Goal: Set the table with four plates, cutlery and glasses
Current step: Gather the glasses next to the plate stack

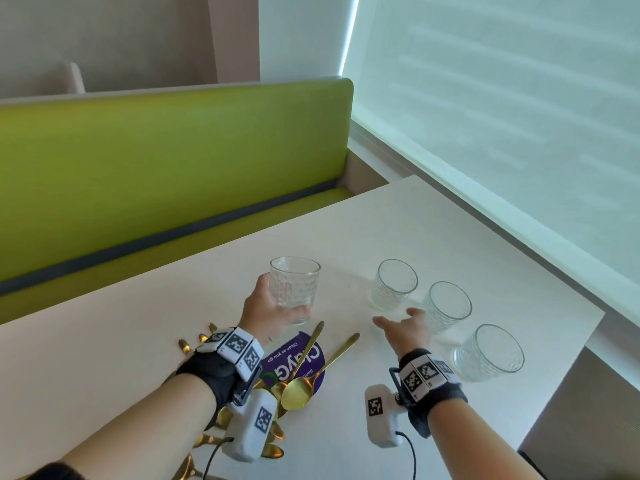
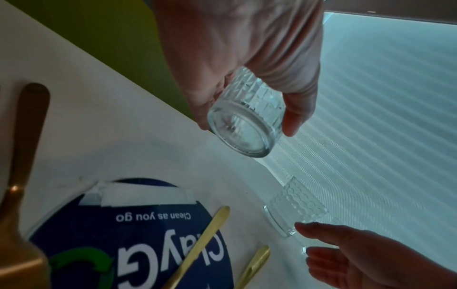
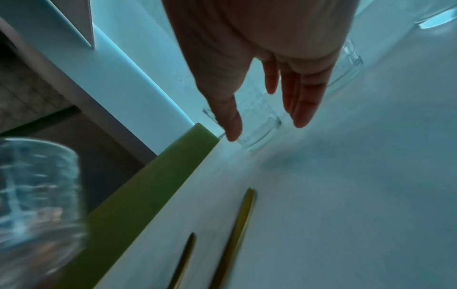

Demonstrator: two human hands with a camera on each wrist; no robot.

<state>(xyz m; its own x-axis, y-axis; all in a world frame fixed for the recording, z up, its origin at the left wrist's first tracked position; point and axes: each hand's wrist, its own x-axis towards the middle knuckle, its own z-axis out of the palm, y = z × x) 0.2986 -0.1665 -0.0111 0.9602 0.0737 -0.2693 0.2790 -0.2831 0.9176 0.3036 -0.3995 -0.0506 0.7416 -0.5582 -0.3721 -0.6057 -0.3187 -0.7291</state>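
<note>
My left hand grips a clear patterned glass upright, lifted off the white table; the left wrist view shows its fingers curled round that glass. My right hand is open with straight fingers just short of the nearest of three more glasses standing in a row on the right. In the right wrist view the right hand hovers before a glass. Gold spoons lie between my wrists.
A round purple sticker is taped to the table under the spoons. More gold cutlery lies beneath my left wrist. A green bench runs along the far edge. A window blind stands on the right.
</note>
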